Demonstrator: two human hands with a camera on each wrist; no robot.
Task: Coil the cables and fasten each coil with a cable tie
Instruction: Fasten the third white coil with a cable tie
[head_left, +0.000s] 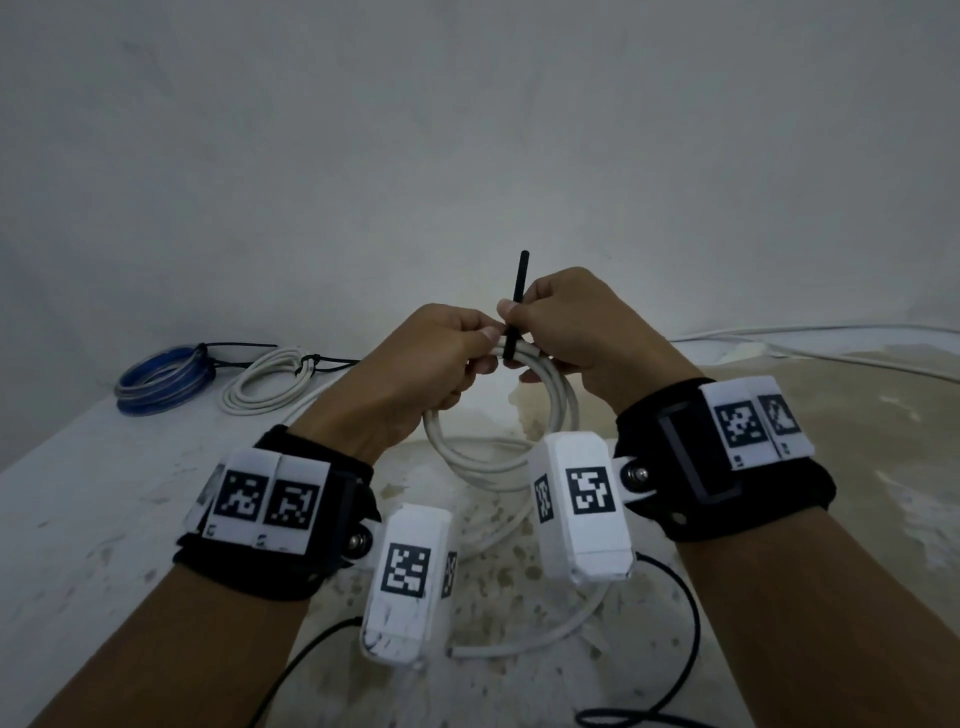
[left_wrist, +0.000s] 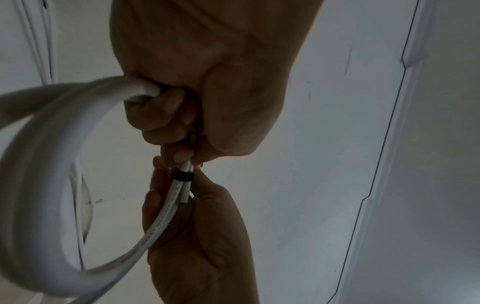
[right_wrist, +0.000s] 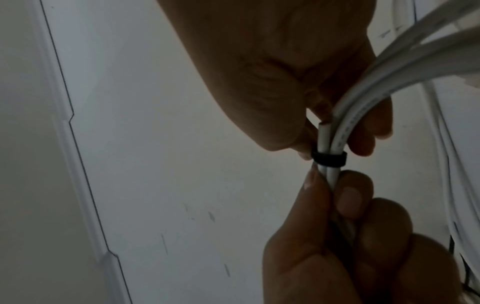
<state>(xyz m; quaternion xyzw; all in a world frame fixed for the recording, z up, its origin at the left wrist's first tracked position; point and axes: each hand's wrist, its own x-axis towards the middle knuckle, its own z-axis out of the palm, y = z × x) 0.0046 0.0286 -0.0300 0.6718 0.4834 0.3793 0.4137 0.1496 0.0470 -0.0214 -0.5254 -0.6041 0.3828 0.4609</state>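
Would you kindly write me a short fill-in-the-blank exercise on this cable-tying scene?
1. Both hands hold a coil of ____ cable.
2. The cable tie round it is ____ in colour.
3. The tie's free end points ____.
4. On the table, beside the white tied coil, lies a ____ one.

Missing words: white; black; up; blue

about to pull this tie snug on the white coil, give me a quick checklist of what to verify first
1. Black cable tie wraps all the strands at the pinch point: cannot tell; two strands show inside the band.
2. Left hand grips the white coil beside the tie: ok.
3. Right hand holds the tie's tail, which stands upright above the coil: ok.
4. Cut cable end tucked inside the band: ok, it passes through.
5. Coil's loops gathered evenly: cannot tell, lower loops are partly hidden.
6. Loose white cable on the table, whether part of this coil: cannot tell.
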